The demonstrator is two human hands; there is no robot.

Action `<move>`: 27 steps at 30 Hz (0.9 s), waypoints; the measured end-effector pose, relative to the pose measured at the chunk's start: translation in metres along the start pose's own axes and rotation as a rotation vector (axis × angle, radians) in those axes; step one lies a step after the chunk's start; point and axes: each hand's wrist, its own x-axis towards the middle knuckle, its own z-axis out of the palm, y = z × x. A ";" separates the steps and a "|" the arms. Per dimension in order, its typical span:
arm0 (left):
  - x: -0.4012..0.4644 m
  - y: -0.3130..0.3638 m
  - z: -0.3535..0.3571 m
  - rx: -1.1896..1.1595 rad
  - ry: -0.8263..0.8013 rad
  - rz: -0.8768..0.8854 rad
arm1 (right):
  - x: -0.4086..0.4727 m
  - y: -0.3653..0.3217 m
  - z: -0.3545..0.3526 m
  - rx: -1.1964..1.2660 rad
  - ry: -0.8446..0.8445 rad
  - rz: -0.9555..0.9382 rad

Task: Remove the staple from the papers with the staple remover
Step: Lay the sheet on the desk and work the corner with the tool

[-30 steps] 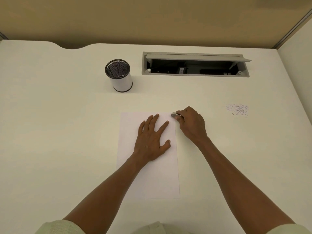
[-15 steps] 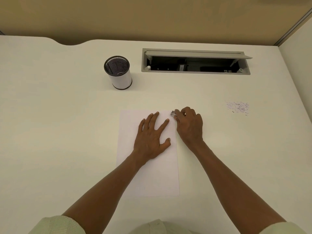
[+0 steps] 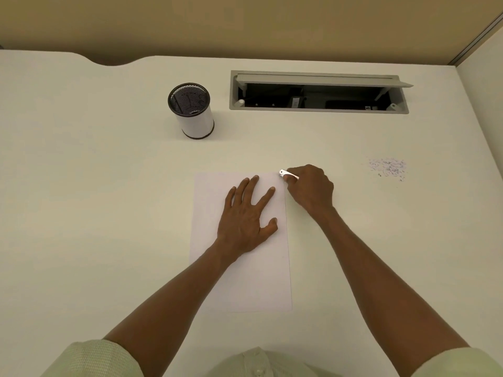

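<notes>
White papers (image 3: 253, 278) lie flat on the desk in front of me. My left hand (image 3: 246, 217) presses on their upper half with straight, spread fingers. My right hand (image 3: 311, 190) sits just past the papers' top right corner, its fingers curled round a small metal staple remover (image 3: 285, 174). The remover's tip pokes out to the left of the fist, right at that corner. The staple itself is too small to see.
A mesh pen cup (image 3: 192, 111) stands at the back left of the white desk (image 3: 95, 200). An open cable tray (image 3: 318, 95) is set into the desk behind the papers. A small heap of pulled staples (image 3: 388, 168) lies to the right.
My right hand has lifted the remover's tip slightly, so more of the metal shows at the corner. The left hand stays pressed on the papers.
</notes>
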 end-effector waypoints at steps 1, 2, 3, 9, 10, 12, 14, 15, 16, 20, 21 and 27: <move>0.000 0.000 0.000 -0.001 -0.003 -0.001 | 0.007 0.002 -0.002 0.021 -0.050 0.019; 0.000 0.000 0.000 -0.004 -0.005 -0.001 | 0.014 0.004 -0.004 0.046 -0.091 0.033; 0.000 0.000 0.000 -0.006 -0.007 -0.002 | 0.020 0.006 -0.005 0.071 -0.127 0.043; 0.000 0.001 0.000 -0.007 0.002 -0.008 | 0.023 0.017 -0.013 0.205 -0.211 0.009; 0.000 0.001 -0.001 -0.007 0.004 -0.006 | 0.019 0.018 -0.013 0.195 -0.201 -0.019; 0.000 0.001 -0.001 -0.005 0.005 -0.006 | 0.011 0.021 -0.011 0.182 -0.164 -0.076; 0.000 0.001 0.000 -0.004 0.005 -0.006 | 0.003 0.021 -0.009 0.163 -0.100 -0.120; 0.000 0.001 0.000 -0.004 0.005 -0.005 | 0.000 0.021 -0.008 0.122 -0.053 -0.155; 0.000 0.001 0.000 -0.006 0.006 -0.003 | -0.002 0.021 -0.006 0.074 -0.006 -0.192; 0.000 0.000 0.001 -0.015 0.009 -0.001 | -0.012 0.016 0.002 -0.017 0.172 -0.317; 0.000 0.000 0.000 -0.017 0.008 -0.002 | -0.015 0.014 0.004 -0.046 0.215 -0.336; 0.000 0.001 -0.001 -0.026 0.006 -0.006 | -0.018 0.010 0.009 -0.079 0.264 -0.308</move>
